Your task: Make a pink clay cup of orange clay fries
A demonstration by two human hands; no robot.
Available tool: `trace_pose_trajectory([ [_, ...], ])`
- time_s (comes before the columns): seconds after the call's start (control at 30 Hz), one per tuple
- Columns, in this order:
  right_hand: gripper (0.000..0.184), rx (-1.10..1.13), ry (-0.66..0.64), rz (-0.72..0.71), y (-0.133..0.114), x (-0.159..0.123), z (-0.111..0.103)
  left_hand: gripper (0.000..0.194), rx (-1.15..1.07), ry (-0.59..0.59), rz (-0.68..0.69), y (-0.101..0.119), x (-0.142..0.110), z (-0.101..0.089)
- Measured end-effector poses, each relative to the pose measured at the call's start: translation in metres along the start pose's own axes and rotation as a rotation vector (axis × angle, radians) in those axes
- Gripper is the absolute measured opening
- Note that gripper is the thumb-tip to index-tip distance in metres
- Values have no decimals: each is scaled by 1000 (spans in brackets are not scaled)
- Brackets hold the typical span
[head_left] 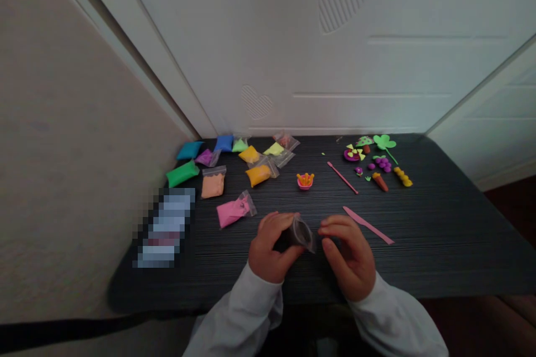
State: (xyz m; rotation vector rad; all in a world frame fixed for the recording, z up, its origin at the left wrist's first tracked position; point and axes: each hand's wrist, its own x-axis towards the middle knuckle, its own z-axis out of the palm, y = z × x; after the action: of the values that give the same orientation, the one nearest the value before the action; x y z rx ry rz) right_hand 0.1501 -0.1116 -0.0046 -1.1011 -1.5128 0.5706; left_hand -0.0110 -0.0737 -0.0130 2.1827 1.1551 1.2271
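Observation:
My left hand grips a small clear zip bag, fingers on its far side and thumb on its near side. The bag's mouth gapes toward the right; its inside looks dark, and I cannot make out any contents. Just right of the mouth is my right hand, its fingers curved and slightly parted from the thumb, with nothing visible between them. Beyond the hands stands a small pink cup with orange sticks. A pink plastic knife lies to the right of my right hand.
Left on the dark table lie several bags of coloured clay, including a pink one and a green one. A thin pink stick tool lies beyond. Small clay shapes, including purple grapes, sit back right. A white panel rises behind.

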Motion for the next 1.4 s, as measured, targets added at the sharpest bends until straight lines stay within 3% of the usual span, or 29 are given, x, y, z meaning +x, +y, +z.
trace_pose_trajectory([
  [0.1,30,-24,17,-51,-2,-3,-3,31,-120,-14,-81,1,-1,0],
  [0.2,34,-40,14,-89,-3,-5,-4,29,-174,4,-38,2,1,1],
  [0.4,31,-238,-4,-131,-1,-1,1,38,68,62,165,0,3,3],
  [0.63,13,-320,-37,-50,5,9,3,39,249,66,244,-2,-3,8],
  [0.97,12,-230,-90,178,10,11,5,38,307,9,234,-3,-6,12],
  [1.4,7,-293,-92,130,8,16,2,33,286,27,157,0,-5,16],
])
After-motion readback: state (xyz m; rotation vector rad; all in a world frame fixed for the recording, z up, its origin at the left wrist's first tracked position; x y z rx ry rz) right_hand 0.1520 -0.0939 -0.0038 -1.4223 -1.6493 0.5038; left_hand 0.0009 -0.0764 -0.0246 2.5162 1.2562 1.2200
